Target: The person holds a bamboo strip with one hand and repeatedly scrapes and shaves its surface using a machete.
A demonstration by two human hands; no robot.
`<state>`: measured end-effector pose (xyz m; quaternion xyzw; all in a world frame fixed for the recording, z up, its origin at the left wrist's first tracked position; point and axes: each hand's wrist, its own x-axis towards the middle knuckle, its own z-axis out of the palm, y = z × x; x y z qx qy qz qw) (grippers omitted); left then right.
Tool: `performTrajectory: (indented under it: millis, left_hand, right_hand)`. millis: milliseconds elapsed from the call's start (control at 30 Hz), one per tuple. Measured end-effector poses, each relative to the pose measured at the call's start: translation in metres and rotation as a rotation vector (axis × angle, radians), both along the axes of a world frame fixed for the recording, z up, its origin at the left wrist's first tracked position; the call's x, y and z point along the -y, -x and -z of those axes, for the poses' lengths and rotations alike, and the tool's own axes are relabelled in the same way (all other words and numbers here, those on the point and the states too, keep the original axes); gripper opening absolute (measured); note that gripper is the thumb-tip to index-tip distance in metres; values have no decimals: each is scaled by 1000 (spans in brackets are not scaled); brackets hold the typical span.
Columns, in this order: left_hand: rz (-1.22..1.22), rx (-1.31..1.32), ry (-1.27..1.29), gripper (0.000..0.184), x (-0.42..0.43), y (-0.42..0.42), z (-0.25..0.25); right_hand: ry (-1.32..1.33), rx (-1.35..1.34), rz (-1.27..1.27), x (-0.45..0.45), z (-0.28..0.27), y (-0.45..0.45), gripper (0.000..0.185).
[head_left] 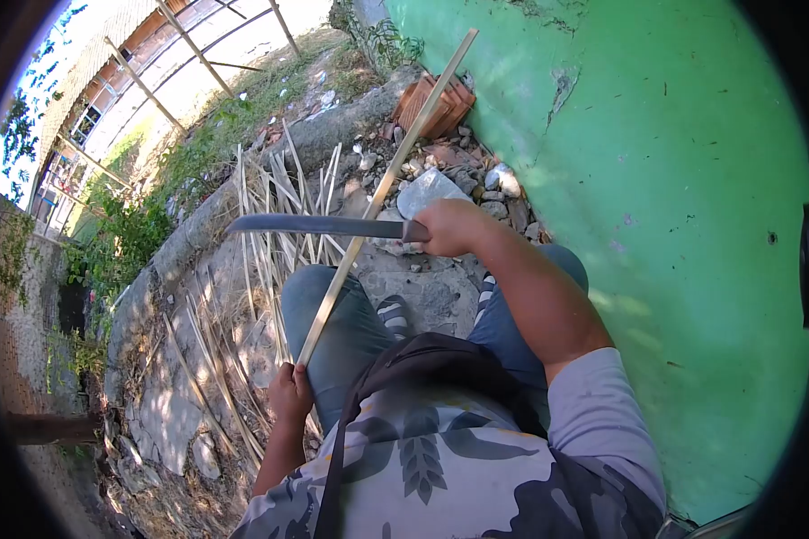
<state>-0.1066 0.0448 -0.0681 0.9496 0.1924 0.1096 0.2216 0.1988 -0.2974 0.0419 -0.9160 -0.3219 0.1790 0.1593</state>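
My right hand (449, 227) is closed round the handle of a machete (319, 225), whose long dark blade points left across the view. The blade crosses a long, pale bamboo strip (386, 184); whether they touch I cannot tell. My left hand (290, 392) grips the lower end of that strip beside my left knee. From there the strip slants up and to the right, over my thigh, toward the stacked tiles. Many split bamboo strips (274, 202) lie in a loose pile beyond my left knee, and more strips (208, 350) are on the ground at the left.
A green wall (674, 225) rises close on my right. Ahead are stones (503, 180) and stacked orange tiles (436, 106). A low concrete ledge (175, 260) runs along the left, with plants (135, 242) behind it. Wooden poles (144, 85) stand farther off near a building.
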Motion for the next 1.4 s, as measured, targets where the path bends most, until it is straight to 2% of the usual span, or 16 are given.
performTrajectory:
  millis: [100,200,400,533,733,767,867,967,1067,1100,1200,1300,1400]
  left_hand:
    - [25,31,34,49,1,0,-1]
    - [24,83,103,47,2,-1,1]
    - [17,62,33,47,2,-1,-3]
    - [20,51,23,48,0,0,-4]
    - [17,52,30,47,2,-1,-2]
    - [19,58,34,47,2,-1,-1]
    - [32,74,43,46,0,-1,2]
    - [37,91,50,45,2,1,1]
    - [40,107,41,45,6,-3,-5]
    - [42,102,27,45,5,-2,-5]
    - [42,84,5,46,2,0,-6]
    - [47,79,2,46,3,0,-7]
    - [51,75,2,46,4,0,-6]
  right_hand:
    - [81,92,-189,-14,-14,16,27]
    - [40,56,-131,-8,-8,-1,26]
    - [-315,-1,346,32,31,-43,32]
    - [-214,20,302,31,28,-39,32]
    - [-105,41,-14,3,13,-4,27]
    - [-32,25,-23,-3,4,2,26]
    - [-26,56,-68,-4,-10,8,26]
    - [-76,30,-45,7,3,-12,27]
    - [-183,68,166,25,23,-35,32]
    - [-160,7,233,29,27,-44,38]
    - [-304,-37,329,33,42,-47,37]
    - [-244,13,296,30,35,-42,35]
    - [-270,-6,134,26,21,-28,36]
